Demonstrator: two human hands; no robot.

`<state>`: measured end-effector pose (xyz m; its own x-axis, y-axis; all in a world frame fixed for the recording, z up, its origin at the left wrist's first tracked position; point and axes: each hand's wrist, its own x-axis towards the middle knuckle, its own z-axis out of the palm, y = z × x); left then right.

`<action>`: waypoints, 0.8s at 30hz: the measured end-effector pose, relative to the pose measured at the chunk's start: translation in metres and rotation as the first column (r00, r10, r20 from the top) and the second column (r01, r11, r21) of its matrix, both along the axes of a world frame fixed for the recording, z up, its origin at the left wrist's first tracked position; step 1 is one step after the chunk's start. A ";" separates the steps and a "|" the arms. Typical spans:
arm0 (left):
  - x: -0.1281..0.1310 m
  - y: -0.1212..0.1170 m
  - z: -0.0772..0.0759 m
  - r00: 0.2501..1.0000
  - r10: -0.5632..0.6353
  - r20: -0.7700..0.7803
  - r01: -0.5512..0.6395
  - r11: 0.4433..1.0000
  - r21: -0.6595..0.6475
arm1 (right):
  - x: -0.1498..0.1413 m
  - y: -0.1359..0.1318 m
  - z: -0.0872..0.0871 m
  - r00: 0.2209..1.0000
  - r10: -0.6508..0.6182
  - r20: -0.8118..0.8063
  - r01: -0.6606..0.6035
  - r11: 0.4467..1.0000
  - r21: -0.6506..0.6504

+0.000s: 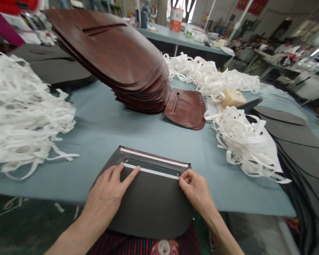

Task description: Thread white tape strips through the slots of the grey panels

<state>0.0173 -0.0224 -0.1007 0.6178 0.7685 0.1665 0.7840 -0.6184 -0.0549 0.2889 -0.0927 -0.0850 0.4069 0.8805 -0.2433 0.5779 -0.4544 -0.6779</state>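
A dark grey panel (154, 205) with a long slot near its far edge lies before me, its near end jutting past the table edge. One white strip (154, 157) runs along the far edge. Along the near side of the slot lies another white strip (159, 172). My left hand (111, 184) rests on the panel with fingers spread, fingertips on the left part of that second strip. At the strip's right end, my right hand (194, 186) pinches it between thumb and curled fingers.
Brown leather-like panels (127, 56) are stacked at the back, with smaller brown pieces (187, 108) beside them. White strips (26, 120) heap at the left; more strips (244, 138) lie at the right. Dark grey panels (303, 148) overlap along the right edge of the blue-covered table (95, 134).
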 end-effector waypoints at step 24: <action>0.004 0.031 0.015 0.863 0.411 0.294 -0.371 0.910 -0.184 | -0.045 0.038 0.001 0.769 0.467 0.436 -0.624 0.697 0.354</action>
